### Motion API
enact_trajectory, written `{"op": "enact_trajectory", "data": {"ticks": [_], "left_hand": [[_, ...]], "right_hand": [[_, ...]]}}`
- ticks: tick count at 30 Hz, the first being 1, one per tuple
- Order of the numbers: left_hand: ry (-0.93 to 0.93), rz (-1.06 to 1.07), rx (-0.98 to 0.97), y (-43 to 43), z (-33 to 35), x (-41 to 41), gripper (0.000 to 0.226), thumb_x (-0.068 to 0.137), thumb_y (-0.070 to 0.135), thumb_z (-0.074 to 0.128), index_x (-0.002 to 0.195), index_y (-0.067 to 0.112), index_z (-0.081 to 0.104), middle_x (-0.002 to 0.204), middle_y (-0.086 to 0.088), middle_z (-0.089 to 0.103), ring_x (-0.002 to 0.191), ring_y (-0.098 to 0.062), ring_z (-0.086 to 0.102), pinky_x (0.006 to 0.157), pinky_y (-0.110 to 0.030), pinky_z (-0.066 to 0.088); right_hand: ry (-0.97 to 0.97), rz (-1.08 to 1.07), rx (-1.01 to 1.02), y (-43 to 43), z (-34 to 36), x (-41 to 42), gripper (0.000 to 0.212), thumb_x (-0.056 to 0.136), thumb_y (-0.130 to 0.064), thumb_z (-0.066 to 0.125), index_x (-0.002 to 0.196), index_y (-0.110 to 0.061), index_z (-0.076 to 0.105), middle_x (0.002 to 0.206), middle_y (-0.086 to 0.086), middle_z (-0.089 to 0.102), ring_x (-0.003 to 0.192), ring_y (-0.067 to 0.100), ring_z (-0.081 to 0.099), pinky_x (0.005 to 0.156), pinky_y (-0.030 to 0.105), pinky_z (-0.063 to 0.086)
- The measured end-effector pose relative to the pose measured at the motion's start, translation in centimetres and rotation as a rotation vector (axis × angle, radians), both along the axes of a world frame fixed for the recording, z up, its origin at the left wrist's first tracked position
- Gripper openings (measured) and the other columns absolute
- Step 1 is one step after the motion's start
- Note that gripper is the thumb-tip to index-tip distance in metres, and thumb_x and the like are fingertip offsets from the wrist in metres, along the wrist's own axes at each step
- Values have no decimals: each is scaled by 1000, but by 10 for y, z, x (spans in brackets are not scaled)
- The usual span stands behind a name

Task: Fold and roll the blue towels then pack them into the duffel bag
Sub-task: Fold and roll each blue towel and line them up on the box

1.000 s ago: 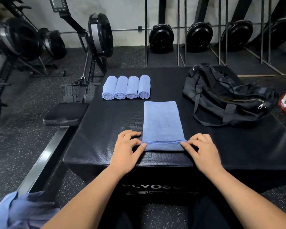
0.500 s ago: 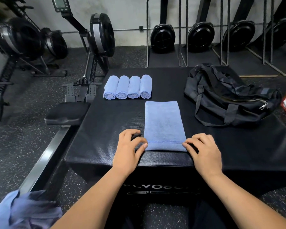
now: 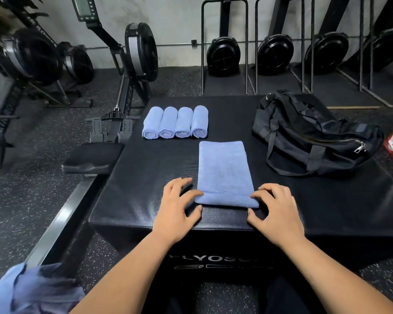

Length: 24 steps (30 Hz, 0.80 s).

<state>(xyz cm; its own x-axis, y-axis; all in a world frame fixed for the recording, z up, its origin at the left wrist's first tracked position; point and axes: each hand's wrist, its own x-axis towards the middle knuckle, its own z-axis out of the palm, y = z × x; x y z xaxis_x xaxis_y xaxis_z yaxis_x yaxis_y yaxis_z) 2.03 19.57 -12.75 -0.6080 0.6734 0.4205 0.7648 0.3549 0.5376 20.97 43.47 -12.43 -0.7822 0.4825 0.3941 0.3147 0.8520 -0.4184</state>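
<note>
fatter roll at towel point(image 3: 222, 168) end between hands point(image 3: 175, 207) point(image 3: 279, 214); inside of duffel bag point(image 3: 304, 137) unseen

A black padded box point(image 3: 145, 189) with a textured top fills the middle of the frame, with faint lettering on its near face. At the upper left of its top, four rolled blue towels point(image 3: 184, 121) lie side by side and touching, their spiral ends toward the camera. Just below them, at centre, a folded towel point(image 3: 222, 168) lies flat as a long strip, its near end turned over into a thick roll close to the front edge. At the upper right a black duffel bag point(image 3: 304, 137) sits slumped, straps trailing onto the surface.
</note>
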Motion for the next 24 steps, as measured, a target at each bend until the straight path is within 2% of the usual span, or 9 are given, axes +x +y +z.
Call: {"op": "enact_trajectory", "data": {"ticks": [5, 10, 16, 21, 24], "left_hand": [[-20, 21, 10, 1, 0, -1, 23, 95, 31, 75, 118, 34, 72, 147, 12, 47, 144, -17, 32, 118, -35, 36], [-115, 40, 40, 0, 2, -1, 13, 98, 37, 71, 110, 33, 72, 146, 17, 47, 145, -11, 28, 118, -33, 32], [-247, 47, 29, 1, 3, -5, 9, 98, 38, 70, 91, 32, 73, 142, 20, 53, 146, -3, 25, 119, -32, 28], [-296, 102, 19, 6, 5, -7, 15, 94, 41, 73, 80, 37, 68, 139, 18, 55, 147, -7, 25, 119, -30, 25], [-288, 165, 29, 10, 7, -5, 14, 93, 43, 74, 85, 34, 67, 139, 15, 55, 146, -8, 26, 118, -29, 27]], "right_hand": [[21, -35, -58, 3, 0, -1, 27, 81, -31, 81, 107, -34, 72, 119, -17, 50, 115, 16, 47, 95, 41, 45], [56, -42, -115, 9, -4, -4, 17, 92, -36, 74, 107, -29, 76, 121, -16, 54, 114, 17, 46, 94, 44, 48], [40, -7, -244, 16, -1, -5, 23, 94, -49, 63, 89, -30, 76, 123, -21, 59, 120, 12, 43, 99, 40, 43], [42, -74, -275, 11, 2, -6, 19, 91, -48, 72, 81, -33, 75, 119, -22, 59, 118, 10, 43, 93, 35, 44], [66, -139, -283, 4, 7, -7, 15, 87, -47, 79, 77, -39, 71, 116, -21, 55, 115, 9, 44, 83, 31, 43]]}}
